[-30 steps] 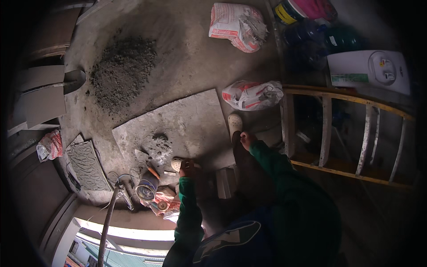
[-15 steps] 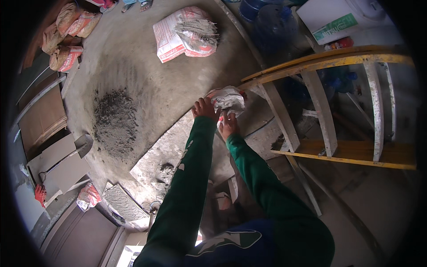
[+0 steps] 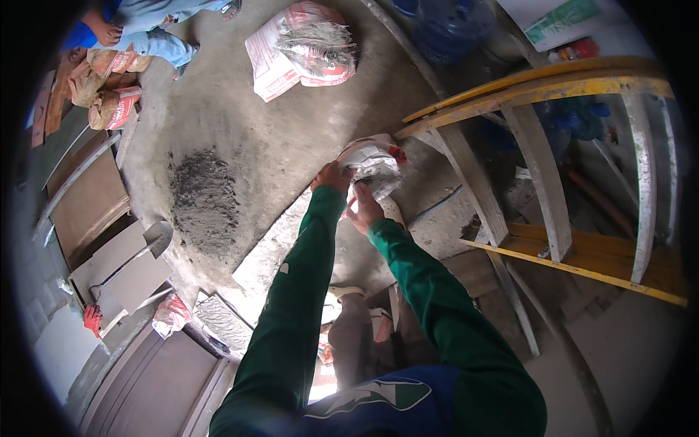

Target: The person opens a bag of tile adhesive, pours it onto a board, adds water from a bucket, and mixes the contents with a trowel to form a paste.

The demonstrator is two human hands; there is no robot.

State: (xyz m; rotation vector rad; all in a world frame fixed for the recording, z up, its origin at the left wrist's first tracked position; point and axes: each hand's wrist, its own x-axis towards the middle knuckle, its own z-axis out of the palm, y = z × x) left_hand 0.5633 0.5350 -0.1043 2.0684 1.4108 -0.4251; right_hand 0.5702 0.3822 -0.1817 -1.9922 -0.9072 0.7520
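Two hands at an opened sack (image 3: 382, 169) on the floor, by the grey slab's (image 3: 271, 246) far edge
Left hand (image 3: 333, 177) at its left rim, right hand (image 3: 365, 210) at its near rim, close together; whether they grip I can't tell; ladder (image 3: 539, 175) just right; larger torn sack (image 3: 291, 62) beyond.

Daylight is glaring from the lower left, burning out part of the flat grey board (image 3: 273, 251) beside the long green fabric sleeve (image 3: 302, 269), while the crumpled white-and-red sack (image 3: 377, 162) is catching a pale sheen. Shadow is dimming the space behind the paint-flecked yellow-and-white ladder (image 3: 540, 182), whose rails are bowing inside the fisheye's black rim.
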